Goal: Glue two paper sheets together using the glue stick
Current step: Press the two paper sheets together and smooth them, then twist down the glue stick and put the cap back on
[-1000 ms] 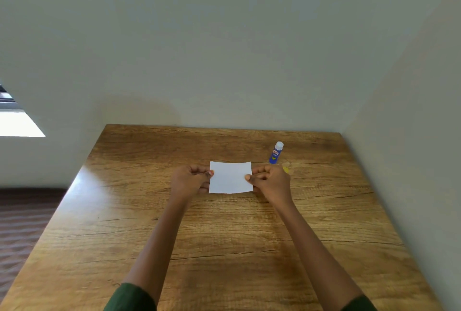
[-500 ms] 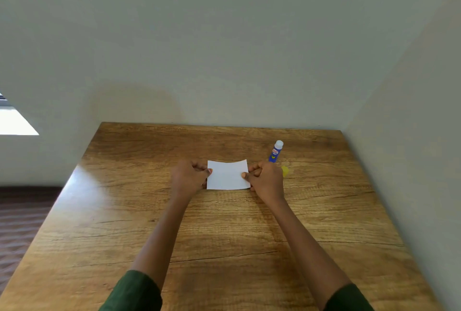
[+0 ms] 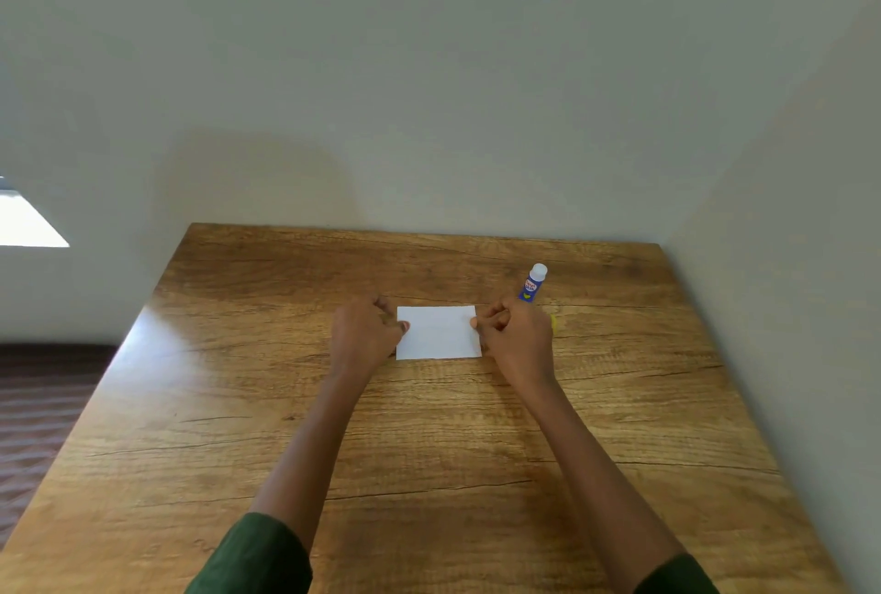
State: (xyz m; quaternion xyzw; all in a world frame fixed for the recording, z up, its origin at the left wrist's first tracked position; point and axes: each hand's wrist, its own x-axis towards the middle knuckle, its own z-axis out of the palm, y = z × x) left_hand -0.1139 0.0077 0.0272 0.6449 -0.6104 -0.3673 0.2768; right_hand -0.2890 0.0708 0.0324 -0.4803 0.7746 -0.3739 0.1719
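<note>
A small white paper sheet [image 3: 438, 332] lies flat on the wooden table [image 3: 429, 450]; I cannot tell whether a second sheet is under it. My left hand [image 3: 364, 331] pinches its left edge and my right hand [image 3: 515, 336] pinches its right edge, fingers curled. A blue glue stick [image 3: 532, 283] with a pale tip stands upright just behind my right hand. A small yellow cap [image 3: 553, 321] peeks out beside that hand, mostly hidden.
The table sits in a corner, with a wall along its far edge and another along its right side. Its left edge drops to a dark striped floor [image 3: 38, 403]. Bare wood stretches between the paper and me.
The paper has settled flat onto the table, a little farther from me. Both hands stayed on its side edges. The glue stick has not moved.
</note>
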